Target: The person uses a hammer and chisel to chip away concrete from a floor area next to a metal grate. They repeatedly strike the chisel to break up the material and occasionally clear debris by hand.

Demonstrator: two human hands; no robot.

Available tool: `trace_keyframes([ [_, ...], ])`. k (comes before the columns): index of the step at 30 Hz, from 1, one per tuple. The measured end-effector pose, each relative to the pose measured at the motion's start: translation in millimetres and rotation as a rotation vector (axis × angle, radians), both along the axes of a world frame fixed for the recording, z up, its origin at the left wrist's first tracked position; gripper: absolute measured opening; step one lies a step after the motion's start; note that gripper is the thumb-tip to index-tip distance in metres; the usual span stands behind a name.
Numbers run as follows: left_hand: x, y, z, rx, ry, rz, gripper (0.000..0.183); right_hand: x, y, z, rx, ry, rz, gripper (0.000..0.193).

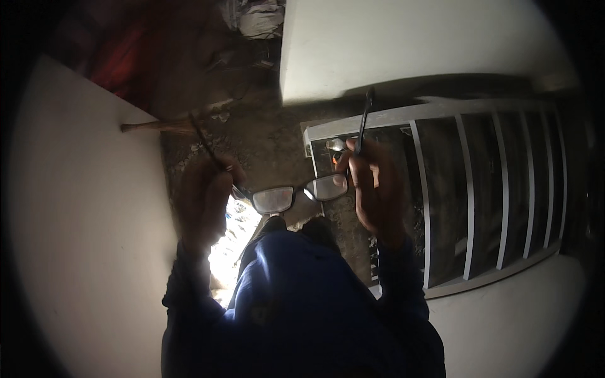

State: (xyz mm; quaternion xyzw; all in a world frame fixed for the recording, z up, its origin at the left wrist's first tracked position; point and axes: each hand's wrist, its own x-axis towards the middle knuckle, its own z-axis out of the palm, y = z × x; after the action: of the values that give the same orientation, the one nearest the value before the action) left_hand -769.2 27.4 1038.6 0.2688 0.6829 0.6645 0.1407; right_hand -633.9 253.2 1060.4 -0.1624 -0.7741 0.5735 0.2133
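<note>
Between my two hands is a pair of eyeglasses [273,200] with dark frames and rectangular lenses, held up in front of my body. Its temple arms are unfolded and point away from me. My left hand [207,198] is closed around the left temple near the hinge, partly in shadow and a little blurred. The fingers of my right hand [378,186] pinch the right temple near its hinge, with a fingertip showing behind the right lens. Dark blue sleeves cover both forearms.
A white slatted frame [466,201] like a ladder or grille stands at the right, beside a pale wall [409,50]. Another pale wall [88,176] rises on the left, with a broom [157,126] by it. Rough earth floor [258,135] lies beyond my hands; a red cloth-like shape [120,66] is farther off.
</note>
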Motion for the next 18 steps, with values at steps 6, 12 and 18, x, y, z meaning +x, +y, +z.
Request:
trace_keyframes([
  [6, -73.4, 22.2, 63.3, 0.151, 0.135, 0.114, 0.029, -92.8, 46.7, 56.6, 0.149, 0.187, 0.175, 0.03],
  [12, -146.2, 58.1, 144.9, 0.201, 0.394, 0.138, 0.03, -175.7, 167.0, 150.7, 0.389, 0.579, 0.755, 0.038],
  [18, -205.5, 89.5, 187.2, 0.205, 0.457, 0.132, 0.032, -252.4, 164.1, 159.4, 0.128, 0.58, 0.554, 0.035],
])
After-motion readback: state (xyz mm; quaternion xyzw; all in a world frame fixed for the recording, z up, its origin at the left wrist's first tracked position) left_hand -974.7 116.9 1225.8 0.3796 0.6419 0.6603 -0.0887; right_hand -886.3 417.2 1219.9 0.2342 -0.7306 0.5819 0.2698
